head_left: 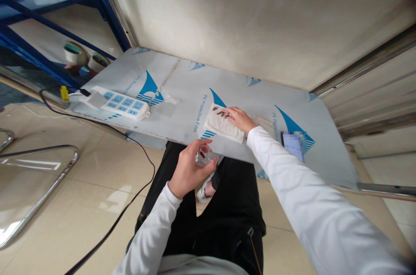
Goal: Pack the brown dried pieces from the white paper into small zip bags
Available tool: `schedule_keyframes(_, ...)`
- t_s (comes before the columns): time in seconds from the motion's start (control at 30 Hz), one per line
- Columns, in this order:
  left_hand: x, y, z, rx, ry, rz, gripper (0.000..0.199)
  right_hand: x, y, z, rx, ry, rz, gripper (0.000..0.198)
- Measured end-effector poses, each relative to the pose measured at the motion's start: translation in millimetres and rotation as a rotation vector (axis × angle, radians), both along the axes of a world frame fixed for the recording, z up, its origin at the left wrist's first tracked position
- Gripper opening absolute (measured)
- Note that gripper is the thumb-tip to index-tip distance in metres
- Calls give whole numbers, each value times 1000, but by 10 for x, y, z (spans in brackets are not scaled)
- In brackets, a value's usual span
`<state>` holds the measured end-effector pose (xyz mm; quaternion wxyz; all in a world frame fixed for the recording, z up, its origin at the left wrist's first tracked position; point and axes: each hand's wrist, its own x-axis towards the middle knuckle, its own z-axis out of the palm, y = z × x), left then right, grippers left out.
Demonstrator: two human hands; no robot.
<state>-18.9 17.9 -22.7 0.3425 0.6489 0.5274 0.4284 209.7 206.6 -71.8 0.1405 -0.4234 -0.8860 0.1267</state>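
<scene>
My left hand (191, 164) is closed around a small clear cup (203, 156) just off the table's near edge. Something dark brown shows inside the cup. On the table lies a folded white paper towel (224, 125), with several small, dark brown, elongated pieces (219, 112) near its far left end. Over that end reaches my right hand (239, 119), its fingertips pinched at one of the dark pieces. What kind of pieces they are is too small to tell.
The table (182, 75) is covered with printed protective film. A white power strip (121, 104) with a black cable (130, 203) lies on the left, near a small clear plastic bag (167, 106). A phone (293, 145) lies on the right. A metal-framed chair (42, 201) stands at left.
</scene>
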Motion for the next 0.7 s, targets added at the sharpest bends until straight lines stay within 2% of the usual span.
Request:
schedule_keyframes(0.23, 7, 23, 1, 0, 12, -4, 38, 34, 14, -2, -57, -1, 72, 39)
schedule_keyframes(0.5, 3, 20, -7, 3, 14, -8, 38, -31, 40, 27, -37, 52, -26, 32)
schedule_keyframes(0.6, 7, 21, 13, 19, 16, -3, 40, -126, -213, 232, 1, 132, -144, 31)
schedule_keyframes(0.7, 28, 22, 34, 39, 10, 1, 41, -289, -773, 606, -42, 380, -297, 34)
